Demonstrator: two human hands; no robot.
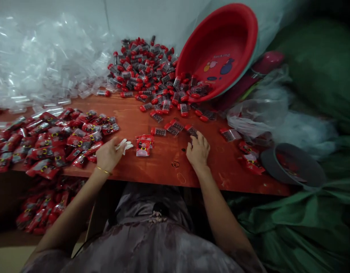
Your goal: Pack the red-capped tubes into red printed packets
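Observation:
My left hand (pixel 108 154), with a gold bangle at the wrist, is closed around several small white pieces (pixel 125 146) that stick out to the right of its fingers. Just right of them, a small stack of red printed packets (pixel 142 147) lies on the table. My right hand (pixel 198 151) reaches forward with its fingertips at a red-capped clear tube with dark contents (pixel 191 130); whether it grips the tube is unclear. More such tubes (pixel 172 129) lie to the left of that hand. Filled red packets (pixel 49 142) are heaped left of my left hand.
A large pile of red-capped tubes (pixel 143 68) spills from a tilted red basin (pixel 220 41) at the back. Clear plastic pieces (pixel 49 57) are heaped at the back left. A grey bowl (pixel 294 165) and plastic bags (pixel 289 125) stand right. More packets (pixel 46 208) lie below the table's left edge.

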